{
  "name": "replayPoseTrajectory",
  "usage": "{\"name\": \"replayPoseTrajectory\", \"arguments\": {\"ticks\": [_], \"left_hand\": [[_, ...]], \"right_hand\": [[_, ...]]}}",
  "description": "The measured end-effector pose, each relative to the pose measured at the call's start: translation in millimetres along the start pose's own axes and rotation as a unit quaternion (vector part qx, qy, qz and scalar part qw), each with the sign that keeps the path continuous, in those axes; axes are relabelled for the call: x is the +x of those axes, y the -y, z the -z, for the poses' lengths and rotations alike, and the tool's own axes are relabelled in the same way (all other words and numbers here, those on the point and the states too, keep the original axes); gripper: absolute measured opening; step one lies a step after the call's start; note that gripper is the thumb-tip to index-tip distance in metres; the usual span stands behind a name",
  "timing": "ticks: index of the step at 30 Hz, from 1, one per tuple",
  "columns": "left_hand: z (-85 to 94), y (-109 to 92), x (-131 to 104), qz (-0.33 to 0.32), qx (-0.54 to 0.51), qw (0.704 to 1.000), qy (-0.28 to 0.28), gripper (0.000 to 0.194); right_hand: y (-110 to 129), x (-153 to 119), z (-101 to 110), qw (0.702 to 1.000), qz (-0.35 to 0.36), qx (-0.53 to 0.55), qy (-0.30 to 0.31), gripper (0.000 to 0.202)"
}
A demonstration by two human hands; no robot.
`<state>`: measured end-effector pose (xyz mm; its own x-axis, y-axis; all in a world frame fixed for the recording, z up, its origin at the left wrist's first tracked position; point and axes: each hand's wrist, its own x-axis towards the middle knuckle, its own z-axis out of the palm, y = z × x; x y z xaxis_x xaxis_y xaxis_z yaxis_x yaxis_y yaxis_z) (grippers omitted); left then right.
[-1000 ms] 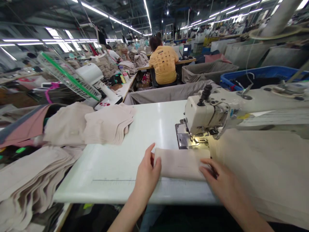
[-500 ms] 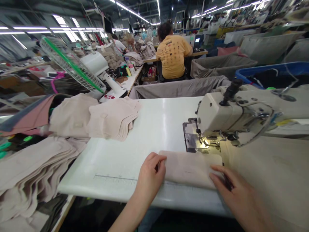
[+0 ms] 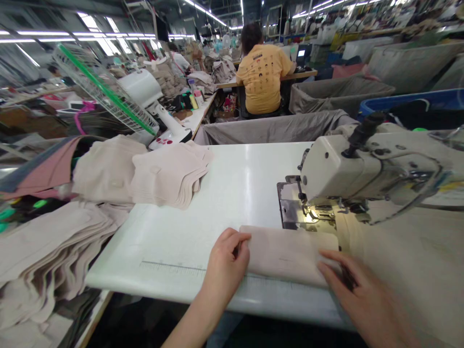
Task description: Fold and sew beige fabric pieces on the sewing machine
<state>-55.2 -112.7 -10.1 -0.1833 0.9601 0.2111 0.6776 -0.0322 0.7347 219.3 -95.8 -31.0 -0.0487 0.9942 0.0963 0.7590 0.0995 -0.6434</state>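
Observation:
A beige fabric piece [image 3: 284,253], folded into a flat strip, lies at the front of the white sewing table [image 3: 174,232]. Its left end is pinched between the thumb and fingers of my left hand [image 3: 229,256]. At the right end, my right hand [image 3: 358,285] grips the cloth with thumb and forefinger; its other fingers are partly hidden. Just beyond the strip are the lit needle area and metal plate [image 3: 292,208] of a sewing machine [image 3: 337,169]. The strip's far edge lies close to that plate, on the near side of the needle.
Stacked beige fabric pieces [image 3: 166,176] lie at the table's left, with another layered pile [image 3: 54,241] lower down. A white fan [image 3: 141,89] with a green rim stands behind. Beyond the table are a grey cloth bin [image 3: 275,129] and a seated person in yellow [image 3: 263,77].
The view has shifted slightly, so the machine appears a little farther right. Both hands keep their hold on the fabric strip, which looks nearly unmoved on the table.

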Motion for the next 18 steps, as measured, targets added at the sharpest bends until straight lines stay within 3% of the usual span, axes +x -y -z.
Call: {"name": "replayPoseTrajectory", "arguments": {"ticks": [18], "left_hand": [[1.4, -5.9, 5.3, 0.017, 0.023, 1.0, -0.001, 0.025]], "right_hand": [[0.0, 0.8, -0.8, 0.999, -0.03, 0.019, 0.026, 0.037]]}}
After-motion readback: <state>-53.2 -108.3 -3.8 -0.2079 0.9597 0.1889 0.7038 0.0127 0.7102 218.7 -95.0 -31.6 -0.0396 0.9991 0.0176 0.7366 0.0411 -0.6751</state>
